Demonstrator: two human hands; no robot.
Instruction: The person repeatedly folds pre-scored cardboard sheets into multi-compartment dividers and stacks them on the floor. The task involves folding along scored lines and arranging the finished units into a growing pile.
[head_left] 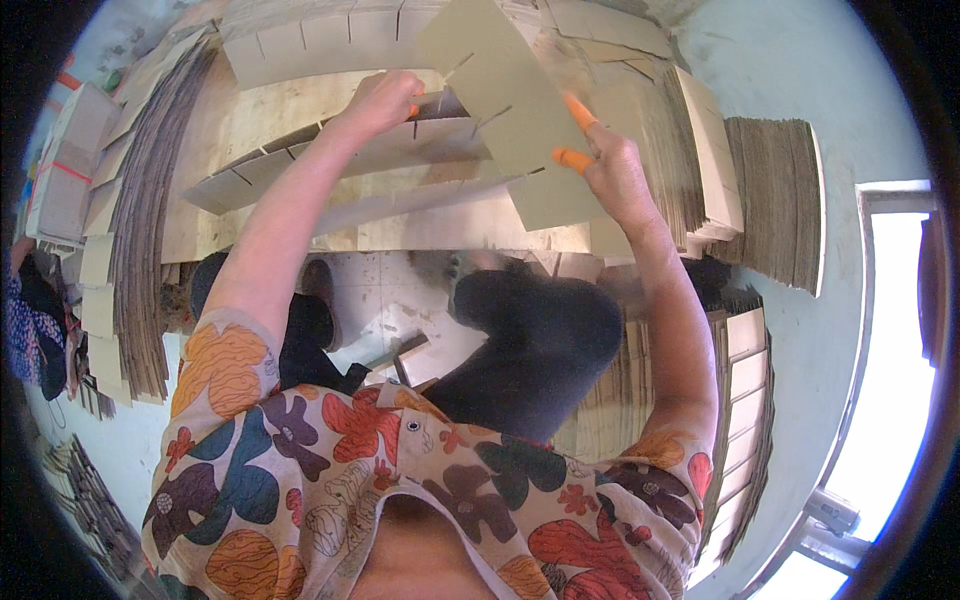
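Note:
My right hand point(612, 165), with orange covers on its fingers, is closed on the right edge of a slotted cardboard sheet point(490, 95). The sheet is raised and slanted, with short slits along its left side. My left hand point(385, 100) is curled, an orange cover showing at its fingertips, and grips a long slotted cardboard strip point(437, 103); its fingers are partly hidden. Below, another long slotted strip point(390, 150) stands on edge, its right end meeting the sheet's slits. A further cardboard strip point(420, 200) lies nearer me on the wooden table point(215, 235).
Tall stacks of cardboard strips stand left point(150, 220) and right point(700, 150), with another stack point(775, 190) beyond by the wall. Slotted cardboard point(320, 40) lines the table's far side. More stacked cardboard point(740, 400) stands beside my right arm. My legs point(540, 340) are below the table's near edge.

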